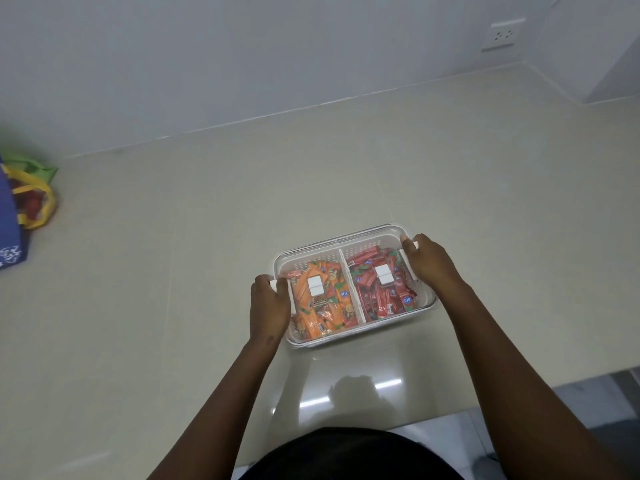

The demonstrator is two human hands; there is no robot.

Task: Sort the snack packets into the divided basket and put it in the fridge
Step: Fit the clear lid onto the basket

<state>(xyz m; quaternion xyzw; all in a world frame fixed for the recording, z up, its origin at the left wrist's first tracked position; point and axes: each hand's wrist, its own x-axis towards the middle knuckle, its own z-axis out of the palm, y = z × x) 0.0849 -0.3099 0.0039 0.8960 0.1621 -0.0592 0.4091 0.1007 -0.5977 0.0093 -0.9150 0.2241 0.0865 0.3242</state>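
A clear, white-rimmed divided basket [360, 240] sits on the beige counter [173, 254] in front of me. Its left compartment holds orange snack packets [322, 313]; the right one holds red snack packets [381, 299]. A transparent lid with two white tabs seems to cover it. My left hand [269, 308] grips the basket's left end, fingers curled round the white handle. At the right end my right hand [427, 261] grips the other handle.
A blue and green cloth bag [20, 209] with yellow handles stands at the counter's far left edge. A wall socket [502, 35] is at the upper right. The counter's front edge runs near my body, with floor at the lower right.
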